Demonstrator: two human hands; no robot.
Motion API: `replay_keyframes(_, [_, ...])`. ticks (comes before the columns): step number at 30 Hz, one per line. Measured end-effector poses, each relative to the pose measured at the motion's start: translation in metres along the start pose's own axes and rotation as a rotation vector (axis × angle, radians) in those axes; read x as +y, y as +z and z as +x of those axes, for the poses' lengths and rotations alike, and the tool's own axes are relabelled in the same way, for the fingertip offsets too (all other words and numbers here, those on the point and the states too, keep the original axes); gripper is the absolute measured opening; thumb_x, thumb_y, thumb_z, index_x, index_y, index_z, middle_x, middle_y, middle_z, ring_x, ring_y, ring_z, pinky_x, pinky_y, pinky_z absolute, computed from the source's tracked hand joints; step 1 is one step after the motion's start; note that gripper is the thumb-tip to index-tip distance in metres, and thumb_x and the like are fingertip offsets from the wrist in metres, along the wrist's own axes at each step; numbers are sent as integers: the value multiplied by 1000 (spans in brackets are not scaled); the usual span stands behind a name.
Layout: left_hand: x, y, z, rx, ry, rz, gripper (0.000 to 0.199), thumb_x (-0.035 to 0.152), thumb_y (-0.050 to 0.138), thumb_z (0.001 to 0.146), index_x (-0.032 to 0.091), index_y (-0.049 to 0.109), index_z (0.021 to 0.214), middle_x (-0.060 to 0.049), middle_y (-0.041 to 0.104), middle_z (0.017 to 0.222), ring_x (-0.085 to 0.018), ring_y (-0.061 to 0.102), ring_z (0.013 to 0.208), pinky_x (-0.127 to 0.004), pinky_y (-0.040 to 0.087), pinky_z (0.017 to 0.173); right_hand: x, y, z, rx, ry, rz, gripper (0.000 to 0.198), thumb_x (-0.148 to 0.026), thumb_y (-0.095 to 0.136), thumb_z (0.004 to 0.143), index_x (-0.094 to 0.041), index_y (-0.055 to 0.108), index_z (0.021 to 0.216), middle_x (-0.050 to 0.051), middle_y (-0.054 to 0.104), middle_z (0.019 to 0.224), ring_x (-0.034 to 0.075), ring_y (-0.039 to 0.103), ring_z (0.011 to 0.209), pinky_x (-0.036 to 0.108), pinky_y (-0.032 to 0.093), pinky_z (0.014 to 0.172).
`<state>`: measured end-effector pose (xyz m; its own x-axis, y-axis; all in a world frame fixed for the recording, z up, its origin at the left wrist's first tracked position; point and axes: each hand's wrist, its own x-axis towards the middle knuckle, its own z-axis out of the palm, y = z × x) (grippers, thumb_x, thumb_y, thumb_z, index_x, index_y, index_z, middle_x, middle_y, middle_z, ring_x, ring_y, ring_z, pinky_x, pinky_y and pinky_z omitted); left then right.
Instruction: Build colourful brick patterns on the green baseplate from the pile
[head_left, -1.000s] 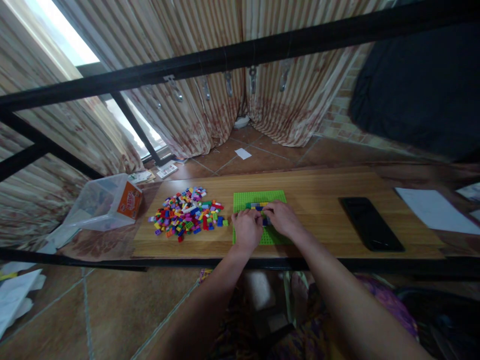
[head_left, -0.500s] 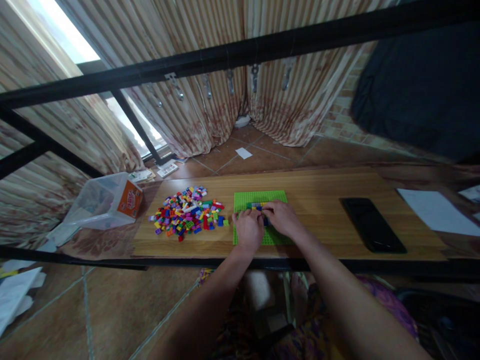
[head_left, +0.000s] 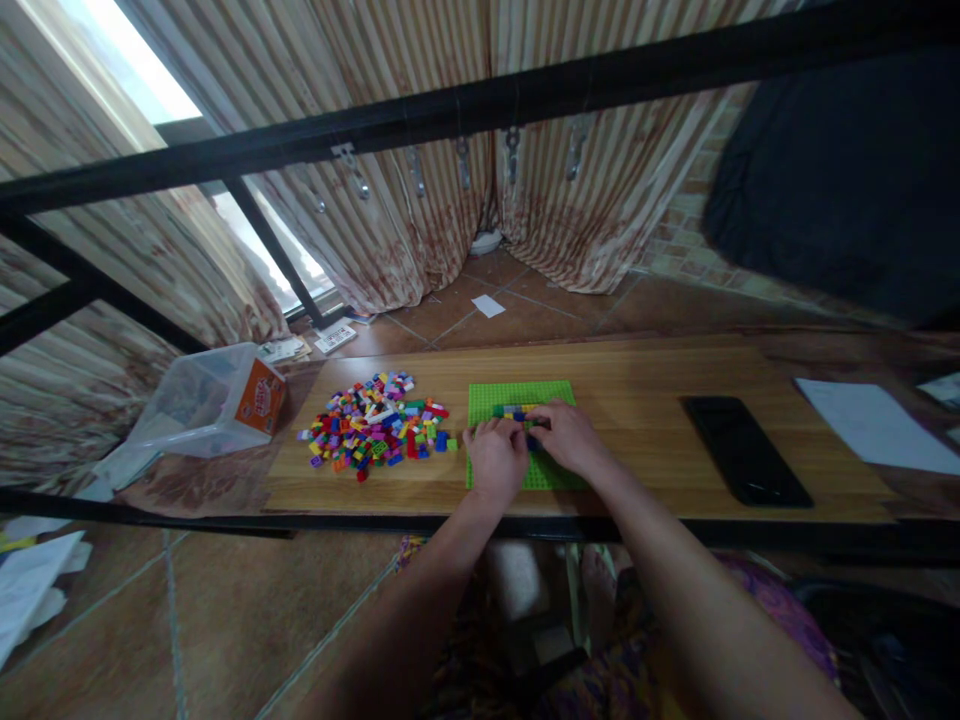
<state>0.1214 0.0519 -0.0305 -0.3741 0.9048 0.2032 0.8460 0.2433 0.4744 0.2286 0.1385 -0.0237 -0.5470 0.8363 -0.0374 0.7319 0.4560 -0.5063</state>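
The left hand (head_left: 499, 455) and the right hand (head_left: 566, 435) meet over a green baseplate (head_left: 517, 393), fingers bent and tips close together; whether a brick is pinched between them cannot be told, as the knuckles cover the spot; a short line of joined bricks (head_left: 516, 411), green, bluish and yellow, shows just beyond the fingertips, with dark blue ones (head_left: 532, 444) between the hands.

As far along as can be judged, a small cluster stands fixed on the plate, its full extent hidden under the fingers; green studs show beyond it and on the near side, and a big heap of loose bricks (head_left: 375, 425) lies unsorted to the left of the left hand, so most pieces seem unused.

Against the earlier frame, little differs: both hands have stayed at the same place on the plate; the right fingertips look slightly farther from the left ones; the heap looks unchanged.

Farther out, a clear plastic tub (head_left: 199, 410) with an orange label sits left of the heap; a black phone-like slab (head_left: 746, 450) lies well to the right of the right hand, on the same wooden board (head_left: 637, 385); white paper (head_left: 877, 420) lies beyond that.
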Motion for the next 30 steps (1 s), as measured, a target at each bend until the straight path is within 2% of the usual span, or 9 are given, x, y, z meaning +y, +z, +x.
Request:
replay_keyframes(5, [-21,-12,-13,83,-13,-115,17,17,50,87,20,65,94,-4,68,94,-19,59,92,-34,40,86,2,-3,2,59,78,14,22,-20,56,84,-18,71,99,7,69,99,19,62,94,30,43,85])
replay_keyframes(9, [-32,-13,-28,93,63,-139,20,16,48,87,20,63,100,-6,66,96,-20,58,94,-34,43,87,2,-2,2,73,141,10,19,-20,57,82,-18,70,96,7,71,98,19,64,91,30,45,81])
replay_keyframes(13, [-26,-8,-30,57,166,-134,25,18,47,88,20,60,110,-7,63,104,-20,54,100,-34,43,91,-1,2,3,88,168,-4,17,-21,58,81,-17,69,94,7,72,94,19,65,88,30,46,79])
replay_keyframes(17, [-18,-5,-23,-24,249,-16,32,25,50,88,22,56,120,-8,56,117,-22,49,108,-38,41,95,0,4,4,112,185,12,15,-22,59,79,-18,69,89,6,72,90,19,65,86,30,46,77])
replay_keyframes(20, [-15,-3,-21,-78,274,77,34,29,50,89,23,55,122,-8,53,120,-24,47,107,-40,41,94,1,4,5,122,195,48,12,-22,60,78,-18,69,85,6,72,88,19,65,84,30,46,76])
replay_keyframes(30, [-13,-1,-19,-111,285,189,32,29,44,92,24,55,122,-8,53,117,-25,46,105,-40,40,90,2,2,10,102,230,126,7,-20,65,73,-18,71,77,5,72,81,18,65,76,28,47,70])
